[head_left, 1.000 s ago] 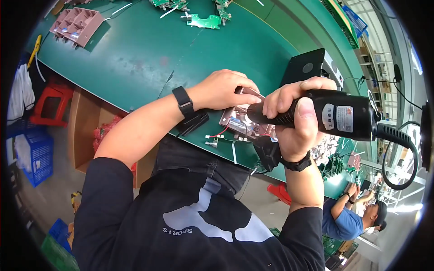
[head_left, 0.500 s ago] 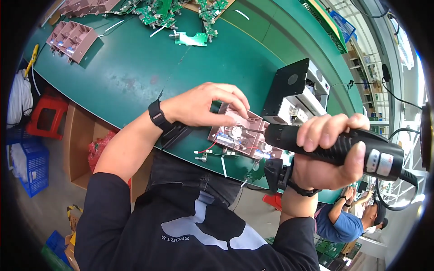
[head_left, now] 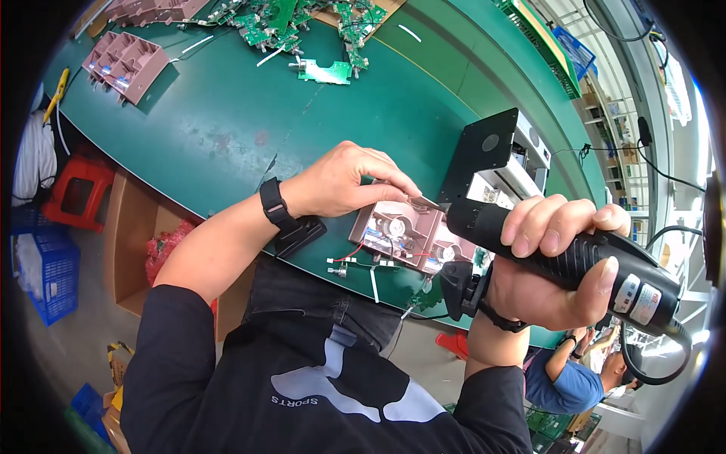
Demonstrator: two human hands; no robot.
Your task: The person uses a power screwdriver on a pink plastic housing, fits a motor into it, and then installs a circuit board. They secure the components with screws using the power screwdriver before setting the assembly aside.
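Note:
My right hand [head_left: 533, 291] is wrapped round a black corded electric screwdriver [head_left: 482, 225], its thin bit pointing left. At the bit's end, the thumb and fingers of my left hand [head_left: 349, 181] are pinched together; whatever lies between them is too small to make out. Just below the bit, a pinkish-brown plastic housing [head_left: 423, 224] rests on the green table near its front edge. Inside its compartments sit round whitish parts [head_left: 393, 227] and thin red and blue wires. Beside the housing's front lies a small strip with connectors and a metal knob [head_left: 338, 271].
Another pinkish-brown housing [head_left: 128, 66] stands at the far left. Green circuit boards [head_left: 283, 23] are heaped at the back, with one single board [head_left: 327, 72] before them. A black and white machine [head_left: 484, 147] stands right of the housing. A co-worker in blue [head_left: 563, 382] is at lower right.
The screwdriver's bit has lifted from inside the housing to above it. My left fingers have moved from the housing's edge to the bit's end and closed there.

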